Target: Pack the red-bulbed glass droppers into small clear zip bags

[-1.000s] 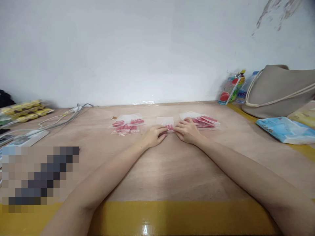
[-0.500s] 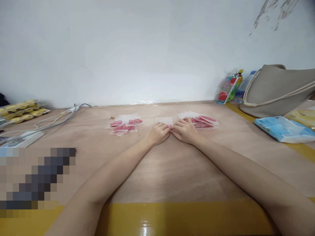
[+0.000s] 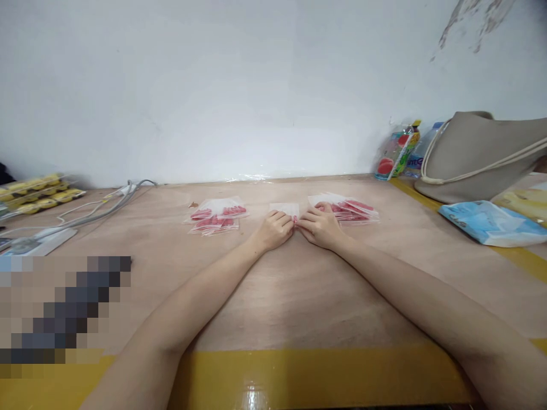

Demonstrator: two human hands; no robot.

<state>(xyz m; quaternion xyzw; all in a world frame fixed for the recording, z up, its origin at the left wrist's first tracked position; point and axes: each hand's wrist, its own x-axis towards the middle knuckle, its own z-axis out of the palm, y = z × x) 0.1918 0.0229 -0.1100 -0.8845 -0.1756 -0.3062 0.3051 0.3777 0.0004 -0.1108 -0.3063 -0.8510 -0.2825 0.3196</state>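
A small clear bag with red pieces (image 3: pixel 285 209) lies flat on the wooden table (image 3: pixel 273 296), far from me in the middle. My left hand (image 3: pixel 276 229) and my right hand (image 3: pixel 319 226) meet at its near edge, fingers curled and pressed on it. One pile of similar clear bags with red contents (image 3: pixel 216 215) lies to the left of my hands. Another pile of such bags (image 3: pixel 350 208) lies just behind my right hand.
A beige bag with a cord (image 3: pixel 482 155) and a blue packet (image 3: pixel 491 223) sit at the right. Bottles (image 3: pixel 399 151) stand by the wall. Grey cables (image 3: pixel 98 210) and yellow packs (image 3: pixel 38 192) lie at the left. Yellow tape (image 3: pixel 299 376) edges the table's front.
My hands have drawn closer together over the small bag, so less of it shows. The view has shifted slightly.
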